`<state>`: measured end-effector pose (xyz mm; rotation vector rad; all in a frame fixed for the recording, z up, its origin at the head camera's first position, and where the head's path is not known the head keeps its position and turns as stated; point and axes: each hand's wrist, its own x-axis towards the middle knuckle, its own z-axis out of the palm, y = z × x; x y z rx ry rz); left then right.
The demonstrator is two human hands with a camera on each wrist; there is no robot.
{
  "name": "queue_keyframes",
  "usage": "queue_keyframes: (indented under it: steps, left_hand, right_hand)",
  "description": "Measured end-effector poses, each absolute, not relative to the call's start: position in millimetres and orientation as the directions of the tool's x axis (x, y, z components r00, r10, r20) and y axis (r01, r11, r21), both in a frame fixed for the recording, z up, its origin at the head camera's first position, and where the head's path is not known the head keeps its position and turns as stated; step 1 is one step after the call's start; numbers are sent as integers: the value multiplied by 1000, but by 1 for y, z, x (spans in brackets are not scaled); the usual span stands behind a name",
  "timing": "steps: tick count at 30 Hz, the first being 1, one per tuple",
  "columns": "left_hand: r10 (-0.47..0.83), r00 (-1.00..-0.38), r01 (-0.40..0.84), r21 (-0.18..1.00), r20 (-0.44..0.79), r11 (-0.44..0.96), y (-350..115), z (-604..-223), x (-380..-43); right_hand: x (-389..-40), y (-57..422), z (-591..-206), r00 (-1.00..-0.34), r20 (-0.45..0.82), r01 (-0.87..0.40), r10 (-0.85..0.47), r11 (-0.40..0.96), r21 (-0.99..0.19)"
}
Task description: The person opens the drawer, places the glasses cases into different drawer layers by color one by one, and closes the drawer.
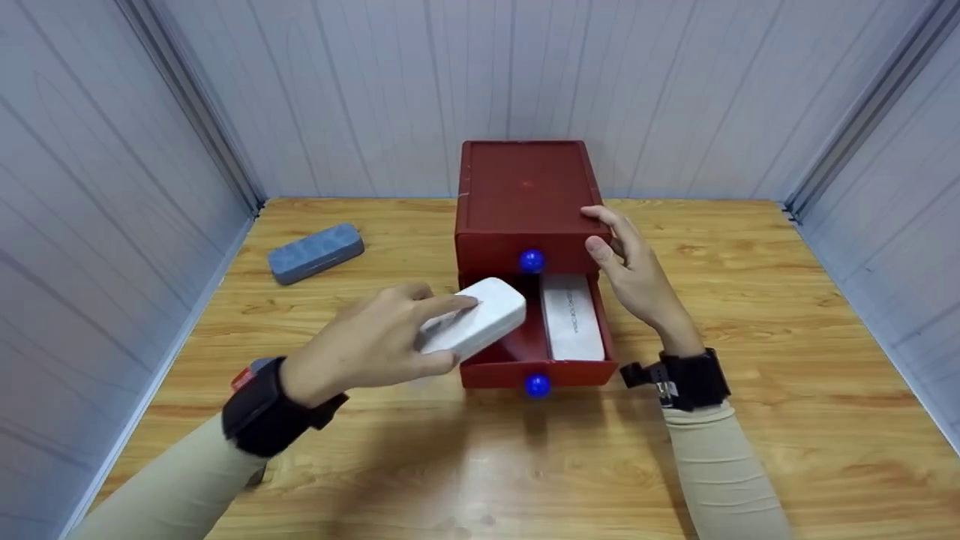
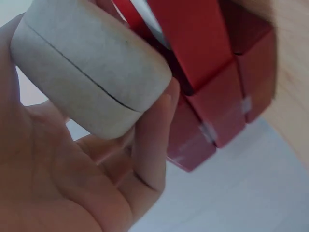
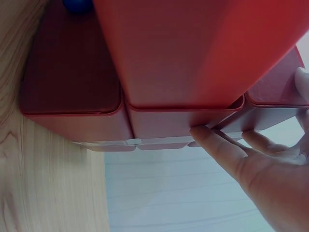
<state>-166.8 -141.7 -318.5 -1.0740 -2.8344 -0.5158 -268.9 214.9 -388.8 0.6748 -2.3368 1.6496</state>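
Observation:
My left hand (image 1: 375, 337) grips a white glasses case (image 1: 487, 311), thumb on one side and fingers on the other. The dark seam between the case's halves shows in the left wrist view. The case is tilted over the left part of a pulled-out drawer (image 1: 536, 373) in a red drawer cabinet (image 1: 525, 187). Another white case (image 1: 571, 319), printed with small letters, lies along the drawer's right side. My right hand (image 1: 637, 274) rests against the cabinet's right side, with its fingers fairly straight and touching the red wall in the right wrist view.
A blue glasses case (image 1: 315, 253) lies on the wooden table (image 1: 750, 300) at the back left. Something red (image 1: 241, 379) is partly hidden behind the left wrist strap. Blue knobs (image 1: 531, 261) stick out from the drawer fronts. Pale panel walls (image 1: 360, 97) enclose the back and sides.

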Motion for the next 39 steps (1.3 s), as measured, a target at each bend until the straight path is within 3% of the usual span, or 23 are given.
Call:
queue_keyframes:
  steps: [6, 14, 22, 32, 39]
  left_hand:
    - [616, -783, 612, 285, 89, 737, -115, -311, -176]
    - [565, -825, 555, 164, -19, 815, -79, -303, -183]
    - [522, -852, 520, 60, -32, 852, -55, -303, -188]
    - [434, -900, 432, -185, -34, 883, -30, -315, -194]
    - [365, -930, 364, -204, -35, 909, -23, -319, -193]
  right_hand:
    - [-268, 216, -387, -879, 408, -466, -248, 263, -845]
    - [-267, 218, -388, -873, 425, -481, -241, 267, -835]
    - [-267, 220, -388, -873, 427, -482, -237, 279, -831]
    - [-266, 219, -387, -877, 416, -473, -242, 280, -836]
    - [-267, 216, -387, -874, 413, -476, -258, 274, -836]
